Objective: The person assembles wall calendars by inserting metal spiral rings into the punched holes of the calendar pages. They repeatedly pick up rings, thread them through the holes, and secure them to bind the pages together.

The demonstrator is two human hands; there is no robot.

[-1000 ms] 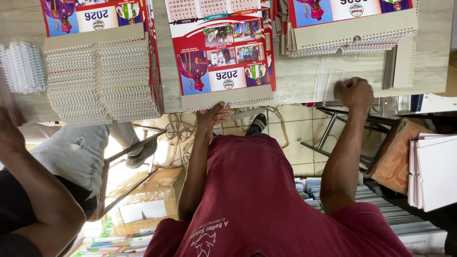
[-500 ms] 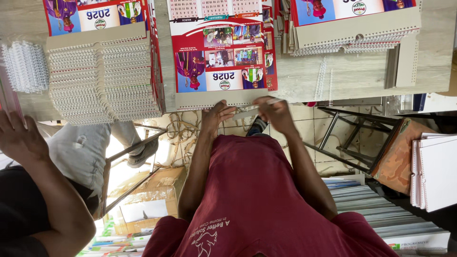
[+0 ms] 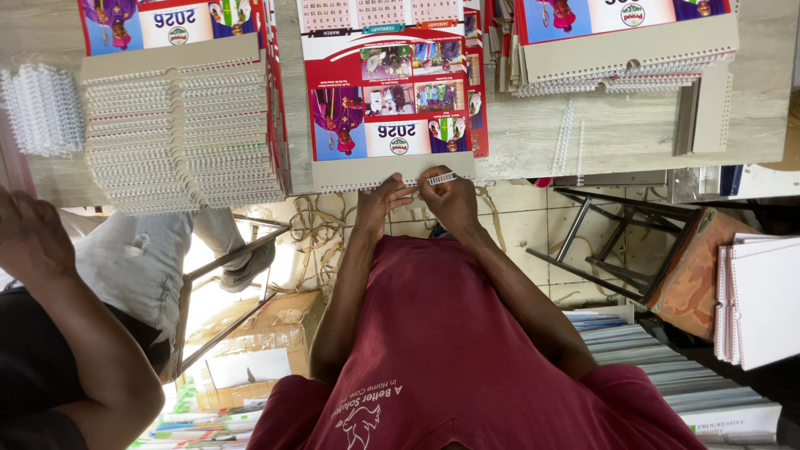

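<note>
Since the earlier frames the right hand [image 3: 450, 193] has come across from the far edge of the worktop [image 3: 542, 133] and now sits just beside the left hand [image 3: 385, 198], both at the near edge of the middle calendar [image 3: 387, 92]. The right hand's fingers are closed in a pinch on a short white wire binding strip [image 3: 442, 178], held against the calendar's punched grey backing edge. The left hand is half curled, its fingertips touching that same edge; whether it grips anything cannot be told.

The middle calendar lies flat on the worktop, red and white with small photos. To one side lies one stack of bound calendars [image 3: 179, 125] showing many layers of white wire comb, with a bundle of loose white wire combs [image 3: 37, 108] beside it. To the other side lies a second stack of bound calendars [image 3: 625, 46], and two loose wire strips [image 3: 571, 142] rest on the bare wood between it and the middle calendar. That makes three calendar groups on the worktop.

Another person's hand [image 3: 29, 237] shows at the picture's edge, open and apart from the work.
</note>
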